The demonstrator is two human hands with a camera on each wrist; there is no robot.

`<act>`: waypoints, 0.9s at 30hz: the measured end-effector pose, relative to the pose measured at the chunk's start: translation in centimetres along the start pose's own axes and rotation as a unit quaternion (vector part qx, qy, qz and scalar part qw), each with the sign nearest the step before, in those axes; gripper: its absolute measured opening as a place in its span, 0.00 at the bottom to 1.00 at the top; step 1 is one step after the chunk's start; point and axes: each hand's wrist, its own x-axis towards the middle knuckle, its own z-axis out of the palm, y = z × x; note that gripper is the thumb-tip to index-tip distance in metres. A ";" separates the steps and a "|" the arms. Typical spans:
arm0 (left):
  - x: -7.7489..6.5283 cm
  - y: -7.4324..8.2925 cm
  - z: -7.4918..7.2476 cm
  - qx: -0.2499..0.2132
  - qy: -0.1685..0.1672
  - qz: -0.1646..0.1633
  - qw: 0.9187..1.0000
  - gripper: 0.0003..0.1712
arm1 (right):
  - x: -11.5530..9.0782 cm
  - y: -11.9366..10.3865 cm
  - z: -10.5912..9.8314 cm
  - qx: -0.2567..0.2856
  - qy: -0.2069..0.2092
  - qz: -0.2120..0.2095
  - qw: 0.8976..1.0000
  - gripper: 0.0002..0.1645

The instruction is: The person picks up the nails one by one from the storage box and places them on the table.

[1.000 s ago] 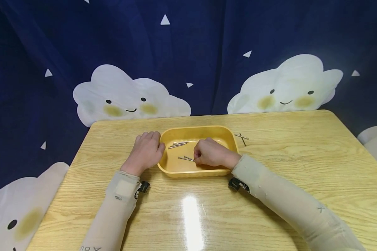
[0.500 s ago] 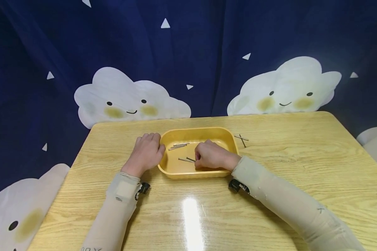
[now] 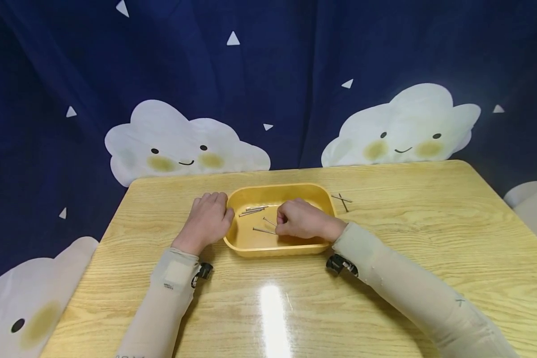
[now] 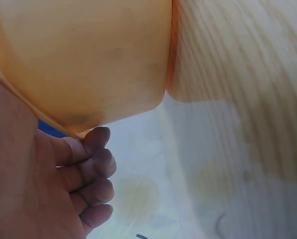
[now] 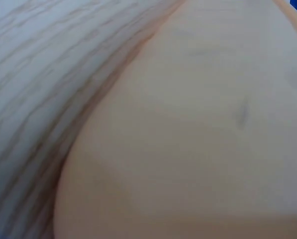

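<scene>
A yellow plastic tray sits on the wooden table. At its left end my left hand holds the rim; in the left wrist view the curled fingers touch the tray's outer side, and the thumb is not visible. Inside the tray, my right hand has its fingers curled and pinches the end of a tilted nail; the fingertips are partly hidden. Another nail lies just below it, its tip reaching the fingers. Several nails lie together in the tray's left part.
Two crossed nails lie on the table just right of the tray. A dark blue curtain with clouds hangs behind the table's far edge. In the right wrist view the tray's outer wall fills most of the frame.
The nail at my right fingertips has swung up and away from the one beside it. My left hand keeps its place on the rim. The head view has shifted slightly.
</scene>
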 end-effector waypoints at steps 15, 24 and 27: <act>-0.1 0.2 0.0 -0.003 -0.003 -0.004 1.000 0.13 | -0.9 0.1 -0.5 0.083 0.009 0.028 0.996 0.03; -0.2 0.1 0.1 -0.002 0.000 0.000 1.000 0.13 | -1.5 0.9 -0.9 0.203 0.008 0.042 0.978 0.05; -0.2 0.1 0.1 -0.001 0.003 0.001 1.000 0.13 | -1.7 1.2 -1.2 0.221 0.018 0.041 0.974 0.06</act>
